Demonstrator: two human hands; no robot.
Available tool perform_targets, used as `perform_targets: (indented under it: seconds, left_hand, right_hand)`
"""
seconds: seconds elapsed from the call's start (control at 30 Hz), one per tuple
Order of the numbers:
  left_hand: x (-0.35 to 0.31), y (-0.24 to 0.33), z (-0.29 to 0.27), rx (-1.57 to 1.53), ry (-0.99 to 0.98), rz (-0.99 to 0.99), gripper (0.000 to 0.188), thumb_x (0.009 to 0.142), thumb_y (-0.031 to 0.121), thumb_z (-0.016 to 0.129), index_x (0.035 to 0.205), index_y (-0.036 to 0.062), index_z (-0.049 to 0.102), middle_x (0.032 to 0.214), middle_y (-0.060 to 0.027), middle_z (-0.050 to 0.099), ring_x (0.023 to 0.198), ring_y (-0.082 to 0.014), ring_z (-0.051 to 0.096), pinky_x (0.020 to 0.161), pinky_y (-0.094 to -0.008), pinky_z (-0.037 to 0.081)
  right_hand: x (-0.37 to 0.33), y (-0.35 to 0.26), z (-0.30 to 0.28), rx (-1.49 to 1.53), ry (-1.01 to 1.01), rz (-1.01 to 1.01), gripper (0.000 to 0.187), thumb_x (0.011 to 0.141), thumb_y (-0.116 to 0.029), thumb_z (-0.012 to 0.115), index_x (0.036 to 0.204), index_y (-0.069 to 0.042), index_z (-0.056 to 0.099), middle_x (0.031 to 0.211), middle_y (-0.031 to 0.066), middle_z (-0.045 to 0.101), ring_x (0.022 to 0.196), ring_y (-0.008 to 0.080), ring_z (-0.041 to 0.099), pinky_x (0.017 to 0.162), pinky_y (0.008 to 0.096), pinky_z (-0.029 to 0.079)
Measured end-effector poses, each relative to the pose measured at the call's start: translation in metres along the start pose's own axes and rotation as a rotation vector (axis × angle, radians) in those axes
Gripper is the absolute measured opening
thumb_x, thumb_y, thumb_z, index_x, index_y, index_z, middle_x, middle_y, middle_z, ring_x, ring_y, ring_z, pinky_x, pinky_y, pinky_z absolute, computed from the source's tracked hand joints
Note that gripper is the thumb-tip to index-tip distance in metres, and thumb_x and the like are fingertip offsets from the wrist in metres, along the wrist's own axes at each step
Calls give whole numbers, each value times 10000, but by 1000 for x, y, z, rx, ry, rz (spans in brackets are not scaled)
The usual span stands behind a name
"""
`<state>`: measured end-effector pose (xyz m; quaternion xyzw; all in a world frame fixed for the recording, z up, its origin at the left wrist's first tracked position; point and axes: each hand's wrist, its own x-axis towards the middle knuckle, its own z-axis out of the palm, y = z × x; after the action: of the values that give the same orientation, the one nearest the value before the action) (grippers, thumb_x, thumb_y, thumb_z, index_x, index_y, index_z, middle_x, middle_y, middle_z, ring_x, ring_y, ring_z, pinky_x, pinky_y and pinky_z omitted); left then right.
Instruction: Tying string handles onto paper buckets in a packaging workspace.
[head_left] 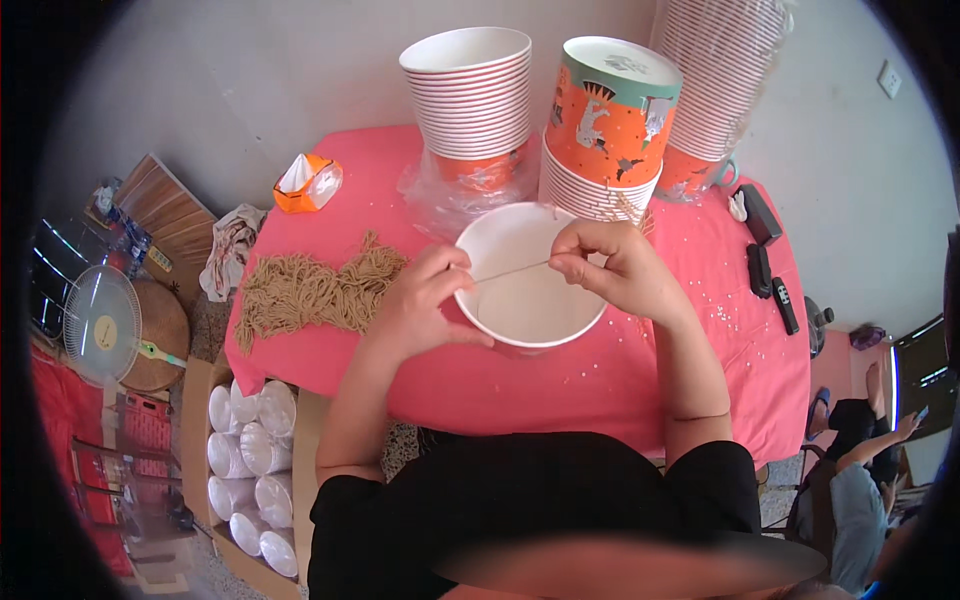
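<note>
A white-lined paper bucket stands in front of me on the pink table, its open mouth facing up. My left hand grips its left rim, with the thumb low along the outer wall and the fingers curled at the edge. A thin tan string runs taut across the mouth from those fingers. My right hand pinches the other end of this string between thumb and forefinger over the bucket's right side. Left of the bucket lies a bundle of tan strings.
Behind stand a stack of paper buckets, an upside-down orange and green bucket on another stack, and a tall wrapped stack. A tissue pack, a remote and a carton of wrapped buckets are around. Someone sits at right.
</note>
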<state>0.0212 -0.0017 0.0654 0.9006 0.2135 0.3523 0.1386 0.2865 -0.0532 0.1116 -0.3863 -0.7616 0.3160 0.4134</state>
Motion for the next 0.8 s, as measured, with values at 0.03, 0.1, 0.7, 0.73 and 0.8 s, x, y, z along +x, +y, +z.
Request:
perform_targets:
  seconds: [0.03, 0.1, 0.7, 0.73, 0.8]
  left_hand:
    - [5, -5, -4, 74, -16, 23, 575, 497, 310, 909, 926, 45, 634, 1091, -92, 586, 988, -278, 588, 823, -387, 518]
    - [10, -8, -13, 103, -100, -25, 637, 498, 273, 910, 1034, 51, 648, 1256, -123, 556, 1103, -311, 555, 926, -414, 482]
    - [41, 28, 29, -382, 180, -274, 94, 851, 31, 695, 921, 7, 637, 759, -18, 618, 612, -69, 547, 534, -221, 428]
    - [40, 28, 30, -440, 204, -357, 78, 866, 34, 681, 917, 2, 633, 756, -19, 620, 627, -60, 556, 545, -218, 437]
    - [37, 29, 29, -525, 218, -423, 64, 898, 48, 654, 914, -7, 625, 764, -19, 628, 664, -45, 573, 574, -204, 451]
  right_hand:
    - [2, 3, 0, 17, 39, 29, 108, 906, -91, 645, 854, 0, 619, 679, 3, 584, 636, 74, 552, 562, 245, 433]
    - [3, 9, 0, 35, 79, 75, 123, 915, -105, 632, 852, -1, 620, 678, 5, 586, 642, 76, 552, 575, 257, 437]
    - [12, 14, -3, 398, -108, 246, 155, 960, -122, 590, 866, -3, 620, 661, -34, 549, 621, 35, 492, 542, 220, 394]
    - [10, 16, -8, 446, -88, 257, 159, 962, -127, 588, 868, -3, 621, 670, -32, 555, 624, 34, 493, 544, 218, 395]
    - [9, 21, -13, 485, -32, 238, 108, 934, -97, 617, 898, 1, 641, 730, -10, 607, 662, 47, 535, 581, 223, 431]
